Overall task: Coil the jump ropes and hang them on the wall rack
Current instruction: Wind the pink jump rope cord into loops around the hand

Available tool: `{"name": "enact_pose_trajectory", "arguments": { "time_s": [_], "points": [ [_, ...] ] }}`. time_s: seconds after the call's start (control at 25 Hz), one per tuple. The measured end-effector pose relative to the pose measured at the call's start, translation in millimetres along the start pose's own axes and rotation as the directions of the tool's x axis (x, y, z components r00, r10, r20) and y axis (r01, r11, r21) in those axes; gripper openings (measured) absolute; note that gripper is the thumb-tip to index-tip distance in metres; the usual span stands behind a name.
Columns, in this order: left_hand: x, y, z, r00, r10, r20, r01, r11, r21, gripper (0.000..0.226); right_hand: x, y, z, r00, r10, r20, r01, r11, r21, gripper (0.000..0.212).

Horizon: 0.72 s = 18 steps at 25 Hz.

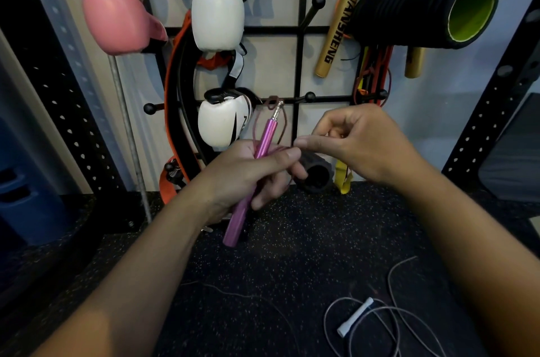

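Observation:
My left hand grips a pink metal jump rope handle, tilted with its silver tip pointing up at the wall. Thin dark red cord loops above that hand and runs across its fingers. My right hand pinches this cord just right of the handle, fingertips touching the left thumb. A second jump rope with a white handle and pale cord lies loose on the floor at lower right. The black wall rack with ball-tipped pegs stands right behind my hands.
Pink glove and white boxing gloves hang on the rack, with orange straps, gold sticks and a black foam roller at upper right. A small black roller stands on the speckled floor. Perforated black uprights flank both sides.

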State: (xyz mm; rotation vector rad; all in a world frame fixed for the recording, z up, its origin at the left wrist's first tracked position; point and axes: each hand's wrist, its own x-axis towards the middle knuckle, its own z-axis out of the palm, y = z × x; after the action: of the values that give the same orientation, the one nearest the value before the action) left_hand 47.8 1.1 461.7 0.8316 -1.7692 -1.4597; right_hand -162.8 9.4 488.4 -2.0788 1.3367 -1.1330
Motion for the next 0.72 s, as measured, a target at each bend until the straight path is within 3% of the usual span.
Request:
{"name": "enact_pose_trajectory", "arguments": {
  "time_s": [0.2, 0.36, 0.72],
  "points": [
    [-2.2, 0.9, 1.0, 0.997, 0.043, -0.057, -0.047, 0.996, -0.069, 0.040, 1.3, 9.3, -0.1, 0.998, -0.028, 0.052, 0.026, 0.998, 0.051, 0.016],
    [-1.8, -0.1, -1.6, 0.991, 0.069, -0.118, -0.077, 0.994, -0.072, 0.041, 2.8, 19.1, 7.0, 0.995, -0.039, -0.095, 0.043, 0.998, 0.044, 0.021],
    [-4.5, -0.1, 0.6, 0.995, 0.060, -0.084, -0.071, 0.989, -0.130, 0.040, 3.9, 18.9, 12.8, 0.988, -0.083, -0.128, 0.087, 0.996, 0.022, 0.018]
  ]
}}
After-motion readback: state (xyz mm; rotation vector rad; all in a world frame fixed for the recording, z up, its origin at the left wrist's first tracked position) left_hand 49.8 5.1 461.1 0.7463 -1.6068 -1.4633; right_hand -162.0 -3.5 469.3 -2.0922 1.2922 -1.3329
